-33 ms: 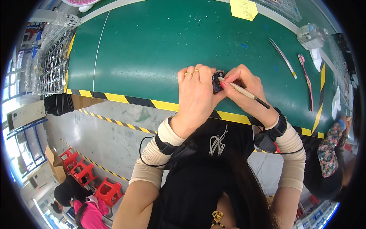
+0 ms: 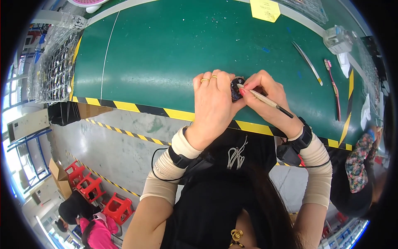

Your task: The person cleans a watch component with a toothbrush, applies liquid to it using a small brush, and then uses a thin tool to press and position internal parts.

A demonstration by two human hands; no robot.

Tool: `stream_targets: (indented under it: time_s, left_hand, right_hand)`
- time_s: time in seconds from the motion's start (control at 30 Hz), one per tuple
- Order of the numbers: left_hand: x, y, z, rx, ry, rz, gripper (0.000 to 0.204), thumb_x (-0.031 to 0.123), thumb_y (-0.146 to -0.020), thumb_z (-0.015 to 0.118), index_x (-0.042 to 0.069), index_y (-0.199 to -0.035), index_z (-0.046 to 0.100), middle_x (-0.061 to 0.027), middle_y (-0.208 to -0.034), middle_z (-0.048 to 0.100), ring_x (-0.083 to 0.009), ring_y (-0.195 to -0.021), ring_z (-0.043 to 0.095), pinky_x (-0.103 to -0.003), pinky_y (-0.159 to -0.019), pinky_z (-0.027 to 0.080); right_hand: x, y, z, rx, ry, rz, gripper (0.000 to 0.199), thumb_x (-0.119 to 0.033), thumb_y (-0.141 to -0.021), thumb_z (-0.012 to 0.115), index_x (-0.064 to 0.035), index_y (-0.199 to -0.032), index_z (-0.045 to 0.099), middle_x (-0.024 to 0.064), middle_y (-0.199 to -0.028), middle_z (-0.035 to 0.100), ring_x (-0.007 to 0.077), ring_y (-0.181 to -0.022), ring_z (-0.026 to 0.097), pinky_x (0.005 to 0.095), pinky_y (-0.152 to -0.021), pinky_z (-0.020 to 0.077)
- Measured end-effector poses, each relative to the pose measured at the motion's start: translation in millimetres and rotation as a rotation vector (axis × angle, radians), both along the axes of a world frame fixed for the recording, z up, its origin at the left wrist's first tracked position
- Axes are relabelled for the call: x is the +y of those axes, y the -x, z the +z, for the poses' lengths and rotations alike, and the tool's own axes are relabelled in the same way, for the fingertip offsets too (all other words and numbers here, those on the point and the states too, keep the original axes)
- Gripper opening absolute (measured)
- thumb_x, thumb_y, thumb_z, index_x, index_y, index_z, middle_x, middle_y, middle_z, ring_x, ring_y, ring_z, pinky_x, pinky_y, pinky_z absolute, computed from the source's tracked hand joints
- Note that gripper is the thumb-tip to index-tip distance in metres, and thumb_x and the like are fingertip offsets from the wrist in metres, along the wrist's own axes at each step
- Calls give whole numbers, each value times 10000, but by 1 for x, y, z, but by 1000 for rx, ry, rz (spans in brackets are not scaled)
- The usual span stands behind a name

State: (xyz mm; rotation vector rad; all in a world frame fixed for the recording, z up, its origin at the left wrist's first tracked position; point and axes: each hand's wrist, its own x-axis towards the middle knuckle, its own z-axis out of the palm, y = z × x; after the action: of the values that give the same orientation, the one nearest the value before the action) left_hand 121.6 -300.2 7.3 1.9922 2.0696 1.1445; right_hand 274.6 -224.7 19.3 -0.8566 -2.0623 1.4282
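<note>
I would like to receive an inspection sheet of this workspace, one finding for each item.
Surface: green tabletop, scattered pale specks, few blue spots.
Work things: small dark part, partly hidden; slim pale tool with black end.
Clutter: tweezers, pink toothbrush, transparent container, yellow note.
Hands: left hand holds the part; right hand holds the tool, tip at the part.
Cables: black cable curving beside left wristband.
Surroundings: red stools and co-worker in pink, lower left.

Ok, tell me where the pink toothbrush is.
In the head view, the pink toothbrush lies toward the right end of the green work surface, between the tweezers on its left and the striped tape on its right.
</note>
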Motion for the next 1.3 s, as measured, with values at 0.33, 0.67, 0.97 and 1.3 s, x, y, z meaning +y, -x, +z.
stream_targets:
  time_s: [0.33, 0.67, 0.97, 1.3]
  left_hand:
    - [-1, -1, -2, -13, -10, -3, 466, 166, -671, 848, 38, -1010, 554, -90, -881, 605, -290, -858, 598, -430, -864, 393]
    - [-2, 0, 1, 4, 8, -8, 485, 190, -657, 850, 46, -1011, 551, -93, -909, 600, -292, -869, 578, -434, -855, 388]
    - [-2, -1, -1, 11, 2, 0, 481, 203, -659, 848, 48, -1008, 555, -92, -901, 596, -293, -866, 577, -433, -852, 388]
    - [-1, 1, 1, 32, -11, -5, 485, 224, -654, 845, 52, -1004, 556, -88, -906, 591, -289, -858, 571, -432, -849, 390]
  right_hand:
    - [-2, 3, -3, 47, -38, -67, 168, -120, -883, 671, -33, -897, 527, 52, -769, 596, 105, -669, 557, 272, -590, 455]
    - [0, 2, 0, -12, 59, -87, 137, -38, -868, 680, -36, -909, 550, 37, -893, 639, 62, -741, 587, 220, -652, 485]
    - [0, 2, 0, -16, 88, -115, 128, -53, -873, 675, -32, -899, 551, 30, -869, 638, 62, -739, 587, 226, -654, 487]
    - [-1, 2, 3, -18, 25, -73, 133, -75, -884, 668, -26, -897, 545, 39, -833, 618, 65, -728, 580, 232, -630, 471]
